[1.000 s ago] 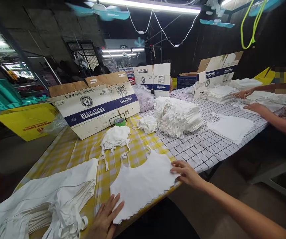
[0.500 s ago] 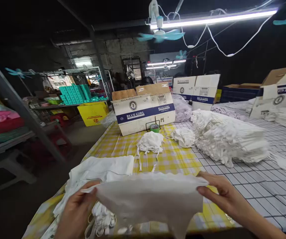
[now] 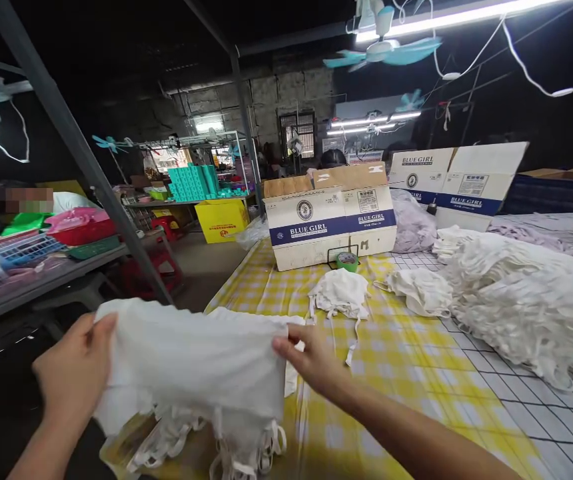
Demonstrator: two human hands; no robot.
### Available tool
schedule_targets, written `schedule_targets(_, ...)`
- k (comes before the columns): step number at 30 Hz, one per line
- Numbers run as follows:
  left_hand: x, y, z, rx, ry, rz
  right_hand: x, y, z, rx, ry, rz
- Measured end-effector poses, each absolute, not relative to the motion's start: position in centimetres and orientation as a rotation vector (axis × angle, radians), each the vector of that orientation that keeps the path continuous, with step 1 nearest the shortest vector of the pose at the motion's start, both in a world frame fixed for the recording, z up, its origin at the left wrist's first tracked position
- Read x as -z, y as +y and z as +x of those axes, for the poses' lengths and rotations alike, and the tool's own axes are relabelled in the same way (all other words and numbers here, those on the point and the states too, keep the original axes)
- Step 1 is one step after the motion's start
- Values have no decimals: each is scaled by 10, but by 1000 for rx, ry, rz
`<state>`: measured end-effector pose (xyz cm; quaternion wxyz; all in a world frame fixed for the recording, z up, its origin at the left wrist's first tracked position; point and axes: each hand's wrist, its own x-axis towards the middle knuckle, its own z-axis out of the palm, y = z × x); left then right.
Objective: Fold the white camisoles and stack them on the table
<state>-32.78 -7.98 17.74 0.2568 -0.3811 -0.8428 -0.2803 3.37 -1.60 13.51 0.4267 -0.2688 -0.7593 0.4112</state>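
A white cloth garment piece (image 3: 196,360) hangs stretched between my two hands. My left hand (image 3: 76,367) pinches its upper left corner, and my right hand (image 3: 306,353) grips the upper right corner. Behind and below it, white straps (image 3: 166,433) lie bunched at the table's near edge. A stack of similar white cloth (image 3: 294,373) is mostly hidden behind the held piece. Farther up the yellow checked tablecloth (image 3: 396,373) lies a small crumpled white piece with straps (image 3: 339,293).
A large heap of white garments (image 3: 526,293) and a smaller bundle (image 3: 419,291) lie to the right. Cartons (image 3: 331,223) stand at the back behind a green tape roll (image 3: 347,261). A slanted metal post (image 3: 86,160) rises on the left, near baskets (image 3: 31,247) and a person (image 3: 69,202).
Both hands have carried the white cloth left and raised it, now facing me more fully over the stack. The camera view has turned left.
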Motion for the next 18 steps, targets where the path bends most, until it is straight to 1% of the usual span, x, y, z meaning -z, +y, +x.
schedule_targets(2,-167,-42,-324,500,-2186,-1223,-109,22,20,-1062,-1810,-877)
schedule_targets(4,-149,-6,-315,330,-2178,-1416,-80,55,12,-1060,-1761,-1104)
schedule_targets(9,-103,55,-296,97,-2219,-1663,-24,91,8,-947,-1723,-1326)
schedule_targets(13,-82,77,-303,-23,-2226,-1712,-5,100,6,-883,-1723,-1411)
schedule_targets(18,-73,82,-313,-90,-2240,-1734,-3,107,8,-871,-1747,-1498)
